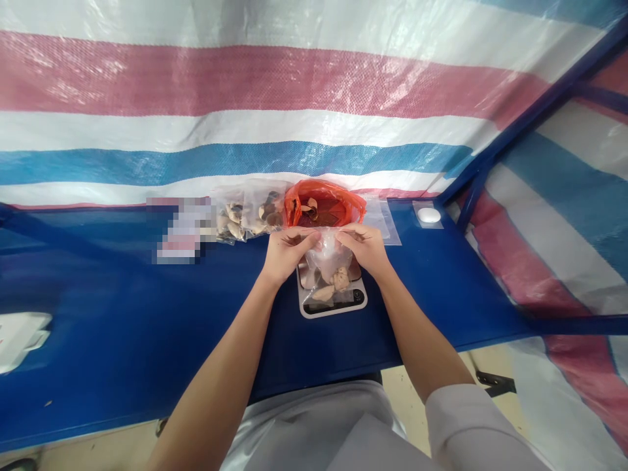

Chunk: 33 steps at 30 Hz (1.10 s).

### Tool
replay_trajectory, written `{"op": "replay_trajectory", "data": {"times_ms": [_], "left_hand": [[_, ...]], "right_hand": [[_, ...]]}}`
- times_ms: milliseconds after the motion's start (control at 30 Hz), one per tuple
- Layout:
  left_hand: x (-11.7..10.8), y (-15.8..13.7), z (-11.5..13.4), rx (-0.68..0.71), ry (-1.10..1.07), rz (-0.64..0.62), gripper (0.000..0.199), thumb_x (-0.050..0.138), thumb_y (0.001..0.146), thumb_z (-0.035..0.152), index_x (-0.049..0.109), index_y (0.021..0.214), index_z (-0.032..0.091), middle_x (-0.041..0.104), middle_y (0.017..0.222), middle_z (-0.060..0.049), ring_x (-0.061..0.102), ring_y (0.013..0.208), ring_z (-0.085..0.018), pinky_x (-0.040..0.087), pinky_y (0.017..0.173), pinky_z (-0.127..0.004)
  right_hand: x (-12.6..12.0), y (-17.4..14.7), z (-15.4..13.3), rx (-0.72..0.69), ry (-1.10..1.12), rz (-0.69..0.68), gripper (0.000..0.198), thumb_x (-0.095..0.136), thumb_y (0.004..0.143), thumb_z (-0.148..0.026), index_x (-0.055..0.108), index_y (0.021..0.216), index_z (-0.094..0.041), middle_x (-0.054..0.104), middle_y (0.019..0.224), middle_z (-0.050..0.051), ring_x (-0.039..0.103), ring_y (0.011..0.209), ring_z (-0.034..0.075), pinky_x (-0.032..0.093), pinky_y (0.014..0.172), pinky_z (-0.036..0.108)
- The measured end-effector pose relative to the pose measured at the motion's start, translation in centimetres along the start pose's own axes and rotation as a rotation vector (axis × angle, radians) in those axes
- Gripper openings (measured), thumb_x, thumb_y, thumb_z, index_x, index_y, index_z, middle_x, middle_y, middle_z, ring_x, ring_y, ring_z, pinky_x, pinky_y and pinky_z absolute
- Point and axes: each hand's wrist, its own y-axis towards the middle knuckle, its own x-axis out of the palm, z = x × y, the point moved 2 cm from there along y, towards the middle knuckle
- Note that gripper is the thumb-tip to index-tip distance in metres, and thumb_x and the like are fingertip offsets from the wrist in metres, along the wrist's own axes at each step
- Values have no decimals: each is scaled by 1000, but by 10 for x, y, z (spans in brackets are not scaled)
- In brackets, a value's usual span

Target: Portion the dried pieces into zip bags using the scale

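fingers (311,241) of two hands (286,252) (366,248) on one bag (330,265)

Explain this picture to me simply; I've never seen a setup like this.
There's no machine here: one camera on a person's head looks forward and down at their bare hands. The left hand and right hand pinch the top of a clear bag with pale pieces inside, in front of a red bag. Below the hands is a white scale; whether the clear bag rests on it, I can't tell. The blue table also bears filled bags at left and a white oval object at right.
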Motion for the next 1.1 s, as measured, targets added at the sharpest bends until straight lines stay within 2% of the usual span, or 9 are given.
{"op": "replay_trajectory", "data": {"times_ms": [167,300,600,767,867,967,1100], "left_hand": [[1,-1,0,19,-22,13,29,86,71,46,83,78,18,77,69,-5,70,63,-19,58,64,-29],[3,-2,0,38,-11,23,28,86,71,46,83,77,18,77,69,-4,70,63,-19,57,64,-29],[6,-2,-1,-81,-107,-3,33,88,68,48,80,74,17,77,68,-6,71,63,-19,59,67,-30],[5,-2,-2,-36,-65,48,32,87,69,49,79,71,18,76,67,-5,71,63,-19,59,66,-31],[6,-3,0,-7,-34,55,32,86,71,50,79,69,18,76,68,-5,71,64,-19,59,67,-31],[8,-4,2,-14,-28,31,33,85,71,51,79,70,18,77,68,-5,71,65,-19,58,68,-31],[9,-5,3,-46,-49,12,34,85,71,51,80,75,17,77,70,-5,71,65,-18,58,69,-30]], "right_hand": [[2,-1,2,25,21,-18,22,73,80,-43,70,79,-22,68,64,-2,63,57,14,52,54,27],[5,-1,2,49,22,-11,29,76,77,-50,70,83,-22,70,70,-1,64,57,15,54,53,28],[1,0,0,30,33,44,29,78,74,-49,69,76,-21,67,61,-2,60,54,12,52,55,27],[3,-2,-1,80,23,58,36,78,73,-55,71,81,-21,69,66,-1,60,56,13,51,50,26],[4,-2,0,90,25,61,34,81,70,-52,73,81,-20,72,70,0,60,53,12,50,48,26],[3,-2,0,70,22,74,27,80,71,-46,74,77,-20,70,66,-1,57,48,11,50,49,27],[1,-2,-1,22,-9,84,23,78,74,-43,74,73,-21,70,63,-1,59,54,13,51,56,28]]}}
